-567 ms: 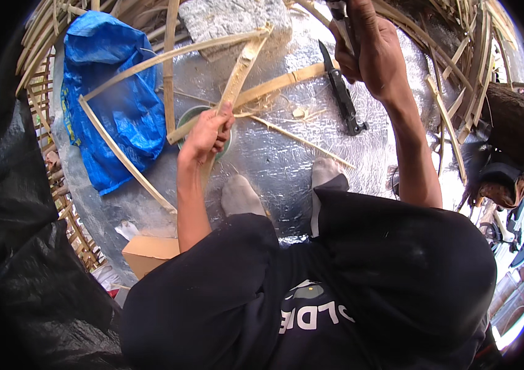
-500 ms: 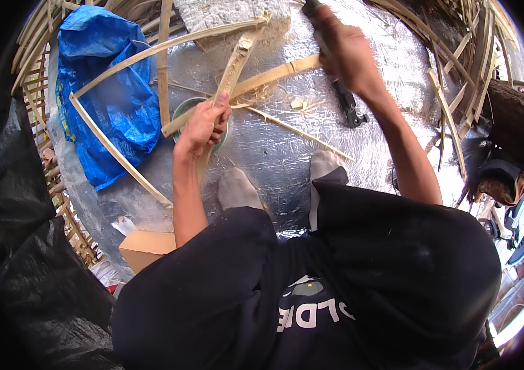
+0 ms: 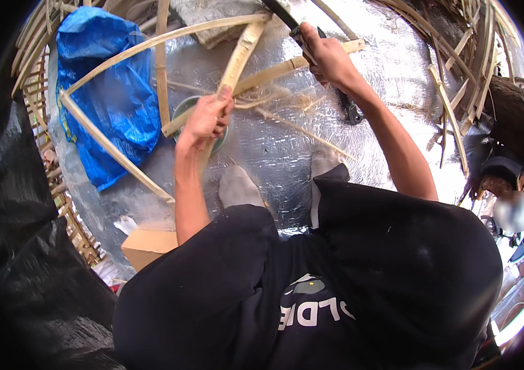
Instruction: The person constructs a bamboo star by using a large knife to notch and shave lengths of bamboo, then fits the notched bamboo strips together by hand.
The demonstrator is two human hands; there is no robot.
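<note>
Bits tucked out of sight
The view's top edge cuts off the black tool [image 3: 282,13] and grey stone [image 3: 203,8]; the left hand [image 3: 205,120] hides some green bowl [image 3: 220,140], maybe a bucket

Glare on silvery sheet [image 3: 397,77], dark curved edges

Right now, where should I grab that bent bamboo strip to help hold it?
Probably the strip's slim lower-left stretch, pinched from the left side: it's narrow there, and well apart from the left hand and the dark tool in the right hand.
</note>
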